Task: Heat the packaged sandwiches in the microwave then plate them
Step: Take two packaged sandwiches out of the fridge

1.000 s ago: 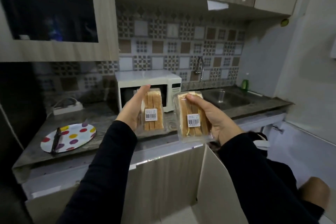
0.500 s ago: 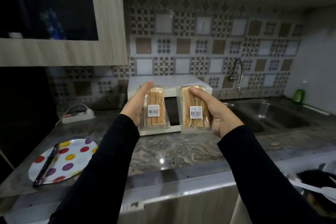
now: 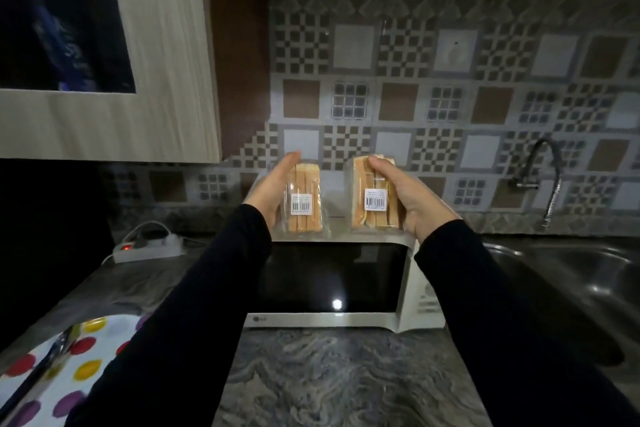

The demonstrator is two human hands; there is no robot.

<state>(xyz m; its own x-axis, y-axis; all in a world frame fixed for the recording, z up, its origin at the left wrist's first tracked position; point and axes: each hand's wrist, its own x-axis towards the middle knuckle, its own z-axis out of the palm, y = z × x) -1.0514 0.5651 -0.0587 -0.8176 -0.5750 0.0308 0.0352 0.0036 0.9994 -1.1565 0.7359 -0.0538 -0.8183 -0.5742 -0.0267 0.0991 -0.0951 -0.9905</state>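
Observation:
I hold two packaged sandwiches in clear plastic with barcode labels, both upright just above the top of the white microwave [image 3: 420, 302]. My left hand [image 3: 273, 189] grips the left sandwich pack [image 3: 304, 198]. My right hand [image 3: 412, 196] grips the right sandwich pack [image 3: 374, 198]. The microwave door [image 3: 329, 277] is dark and closed. A polka-dot plate [image 3: 86, 354] lies at the lower left on the counter, with a dark utensil [image 3: 38, 371] resting across it.
A grey marbled countertop [image 3: 339, 381] runs in front of the microwave. A steel sink [image 3: 568, 274] with a bent faucet [image 3: 550, 180] sits to the right. A white power strip [image 3: 149, 248] lies at the back left. A wall cabinet [image 3: 156, 55] overhangs the left side.
I have stepped close to the counter, so the microwave fills the middle of the view. Both hands carried the sandwich packs forward and over the microwave's top.

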